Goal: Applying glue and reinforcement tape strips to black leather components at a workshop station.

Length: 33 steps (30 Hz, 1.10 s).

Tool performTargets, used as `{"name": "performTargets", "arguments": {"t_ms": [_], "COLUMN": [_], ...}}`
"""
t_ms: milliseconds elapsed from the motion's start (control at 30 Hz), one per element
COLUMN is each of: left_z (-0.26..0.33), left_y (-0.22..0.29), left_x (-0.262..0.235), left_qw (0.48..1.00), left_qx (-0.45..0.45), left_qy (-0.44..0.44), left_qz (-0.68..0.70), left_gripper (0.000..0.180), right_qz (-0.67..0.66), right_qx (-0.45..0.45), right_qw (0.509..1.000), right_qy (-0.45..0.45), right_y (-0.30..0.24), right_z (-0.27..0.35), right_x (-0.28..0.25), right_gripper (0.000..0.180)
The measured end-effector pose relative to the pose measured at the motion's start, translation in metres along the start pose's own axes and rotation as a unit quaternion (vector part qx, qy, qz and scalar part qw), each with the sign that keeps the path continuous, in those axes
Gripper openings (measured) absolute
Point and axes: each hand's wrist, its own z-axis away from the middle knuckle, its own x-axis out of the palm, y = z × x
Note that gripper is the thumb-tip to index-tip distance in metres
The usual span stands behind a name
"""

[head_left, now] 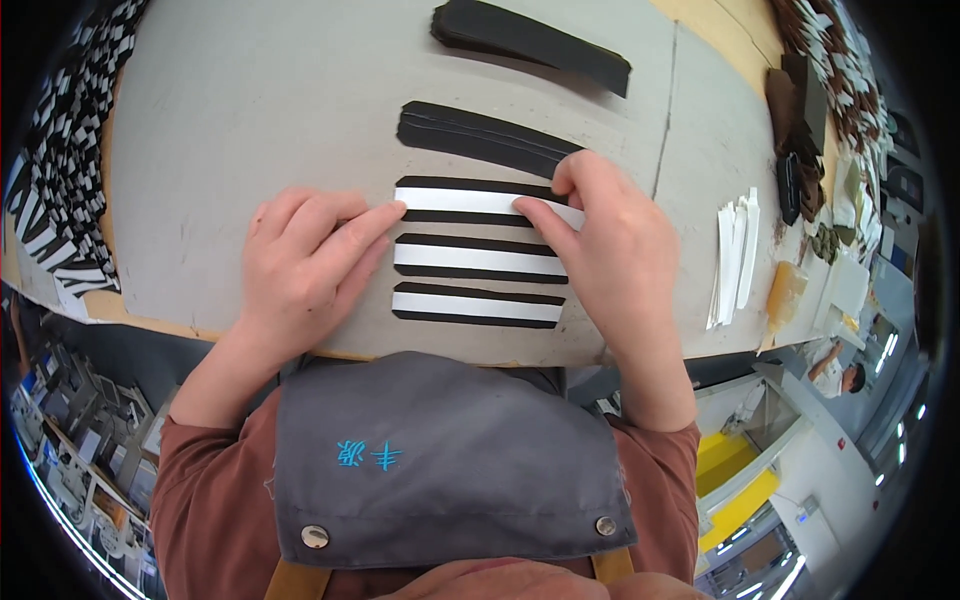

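Observation:
Three black strips with bevelled ends lie one below another on the grey work board, each bearing a narrower white strip along its middle. On the farthest one, the white strip (455, 202) is held at both ends. My left hand (305, 262) is closed, its thumb and index finger pinching the left tip. Toward the right end, my right hand (622, 245) is closed too, its thumb lying on the white strip and its curled index finger at the black edge. The middle white strip (475, 259) and nearest white strip (475, 304) lie flat, untouched.
Beyond my hands are a stack of black strips (480, 135) and another black stack (530, 48). Loose white strips (735, 255) lie at right beside a yellowish glue-stained tool (786, 295). Piles of black-and-white pieces (75, 170) line the left edge. The board (230, 130) lies under everything.

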Motion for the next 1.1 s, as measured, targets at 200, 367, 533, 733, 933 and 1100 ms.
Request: {"name": "performTargets", "arguments": {"t_ms": [200,367,533,733,933,1100], "left_z": [-0.001,-0.031,-0.057,-0.059,-0.059,-0.059], "left_y": [0.005,0.031,0.051,0.05,0.05,0.049], "left_x": [-0.003,0.002,0.019,0.03,0.029,0.029], "left_qw": [0.999,0.993,0.987,0.986,0.987,0.987], "left_qx": [0.015,0.103,0.11,0.114,0.118,0.107], "left_qy": [0.029,-0.023,-0.093,-0.109,-0.107,-0.11], "left_qz": [0.04,0.048,0.077,0.045,0.028,0.041], "left_gripper": [0.037,0.04,0.046,0.049,0.05,0.053], "right_qz": [-0.057,-0.079,-0.053,-0.012,0.02,-0.076], "right_qx": [0.064,0.033,-0.057,-0.039,-0.031,-0.025], "right_qw": [0.987,0.983,0.979,0.992,0.993,0.984], "right_qy": [0.133,0.165,0.189,0.122,0.109,0.158], "right_y": [0.033,0.047,0.053,0.045,0.043,0.055], "right_z": [0.031,0.071,0.08,0.078,0.076,0.079], "right_x": [-0.001,0.018,0.032,0.027,0.027,0.035], "right_gripper": [0.027,0.025,0.05,0.066,0.065,0.056]}}
